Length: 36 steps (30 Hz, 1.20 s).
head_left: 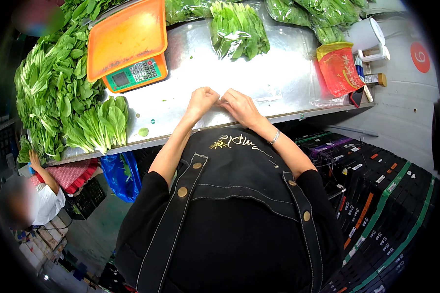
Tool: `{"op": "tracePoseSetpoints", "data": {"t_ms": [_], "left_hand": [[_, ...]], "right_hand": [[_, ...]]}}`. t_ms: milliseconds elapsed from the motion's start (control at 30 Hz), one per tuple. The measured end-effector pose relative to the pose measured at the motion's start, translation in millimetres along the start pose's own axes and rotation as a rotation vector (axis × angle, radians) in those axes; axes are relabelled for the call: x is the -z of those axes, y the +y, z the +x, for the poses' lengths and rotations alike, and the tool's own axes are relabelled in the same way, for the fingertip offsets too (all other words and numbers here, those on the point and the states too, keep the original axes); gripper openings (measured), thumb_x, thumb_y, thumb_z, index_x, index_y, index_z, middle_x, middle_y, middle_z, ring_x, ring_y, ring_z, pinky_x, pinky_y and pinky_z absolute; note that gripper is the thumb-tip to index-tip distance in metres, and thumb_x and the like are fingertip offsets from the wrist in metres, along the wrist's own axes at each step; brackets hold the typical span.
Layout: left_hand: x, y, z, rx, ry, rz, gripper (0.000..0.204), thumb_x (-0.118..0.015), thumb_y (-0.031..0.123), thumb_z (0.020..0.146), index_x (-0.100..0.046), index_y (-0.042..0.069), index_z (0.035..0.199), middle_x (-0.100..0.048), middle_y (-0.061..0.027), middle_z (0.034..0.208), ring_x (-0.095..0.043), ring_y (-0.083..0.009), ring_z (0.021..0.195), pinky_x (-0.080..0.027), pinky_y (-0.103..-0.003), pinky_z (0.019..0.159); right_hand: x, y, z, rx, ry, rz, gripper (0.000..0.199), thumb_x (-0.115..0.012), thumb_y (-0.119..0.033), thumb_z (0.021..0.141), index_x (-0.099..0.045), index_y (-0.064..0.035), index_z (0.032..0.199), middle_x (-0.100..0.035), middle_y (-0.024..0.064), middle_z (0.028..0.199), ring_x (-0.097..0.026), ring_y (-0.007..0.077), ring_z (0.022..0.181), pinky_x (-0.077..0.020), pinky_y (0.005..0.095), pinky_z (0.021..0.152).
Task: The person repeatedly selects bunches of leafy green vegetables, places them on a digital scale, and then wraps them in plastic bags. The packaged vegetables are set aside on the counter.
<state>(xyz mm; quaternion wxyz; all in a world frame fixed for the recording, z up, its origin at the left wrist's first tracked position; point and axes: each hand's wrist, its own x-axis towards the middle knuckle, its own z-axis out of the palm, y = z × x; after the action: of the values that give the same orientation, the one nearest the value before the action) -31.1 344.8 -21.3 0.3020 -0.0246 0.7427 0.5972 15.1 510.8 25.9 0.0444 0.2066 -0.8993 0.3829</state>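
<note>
My left hand [203, 100] and my right hand [240, 106] are close together over the front edge of the metal table [186, 63]. The fingers of both are closed in a pinch, almost touching. What they pinch, if anything, is too small or too clear to make out. Beyond them lies a bundle of leafy greens [238, 31] in a clear bag. To the left of my hands an orange weighing scale [127, 39] stands with its pan bare, near a big heap of loose leafy greens [54, 93].
Clear bags [322, 90] and a red and yellow packet [340, 68] lie at the right, near a white jug [365, 36]. Bagged greens [322, 14] line the back. Black crates [376, 195] stand below right, a blue bag [121, 176] below left. Another person [49, 202] is at the far left.
</note>
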Motion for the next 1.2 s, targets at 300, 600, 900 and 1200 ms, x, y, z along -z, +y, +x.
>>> {"op": "tracePoseSetpoints", "data": {"t_ms": [300,600,900,1200], "left_hand": [[-5.9,11.7,-13.1,-0.024,-0.017,-0.115,0.012,-0.055,0.007,0.085,-0.053,-0.004,0.086,-0.065,-0.0133,0.072,-0.063,-0.0162,0.067,-0.051,-0.027,0.065],[12.9,19.0,-24.4,-0.24,0.186,0.214,0.02,-0.06,0.011,0.083,-0.052,0.001,0.099,-0.063,-0.0104,0.073,-0.062,-0.0198,0.067,-0.049,-0.032,0.068],[4.6,14.7,12.2,-1.021,0.414,0.914,0.039,-0.065,0.0,0.068,-0.057,0.011,0.105,-0.052,-0.0113,0.116,-0.049,-0.0309,0.11,-0.038,-0.045,0.094],[-10.1,38.2,25.5,-1.038,0.408,0.767,0.022,-0.062,0.0,0.072,-0.059,0.006,0.092,-0.058,-0.0086,0.105,-0.053,-0.0295,0.103,-0.039,-0.041,0.093]], "right_hand": [[98.7,5.5,-170.7,-0.405,-0.243,0.096,0.012,-0.059,-0.002,0.079,-0.048,0.0003,0.082,-0.048,0.016,0.077,-0.053,0.0368,0.071,-0.0429,0.0437,0.063],[79.3,79.2,-262.5,-0.657,-0.824,-0.145,0.021,-0.057,-0.018,0.084,-0.064,-0.0041,0.098,-0.066,0.013,0.095,-0.066,0.0261,0.085,-0.054,0.0356,0.07],[125.8,122.8,-65.6,-0.27,0.246,-0.233,0.017,-0.065,-0.01,0.078,-0.061,-0.006,0.094,-0.06,0.0119,0.092,-0.06,0.0234,0.073,-0.049,0.0316,0.065],[107.6,154.0,-15.9,0.2,0.101,-0.322,0.017,-0.061,-0.007,0.075,-0.06,-0.007,0.091,-0.057,0.0107,0.105,-0.056,0.0271,0.095,-0.0471,0.0365,0.08]]}}
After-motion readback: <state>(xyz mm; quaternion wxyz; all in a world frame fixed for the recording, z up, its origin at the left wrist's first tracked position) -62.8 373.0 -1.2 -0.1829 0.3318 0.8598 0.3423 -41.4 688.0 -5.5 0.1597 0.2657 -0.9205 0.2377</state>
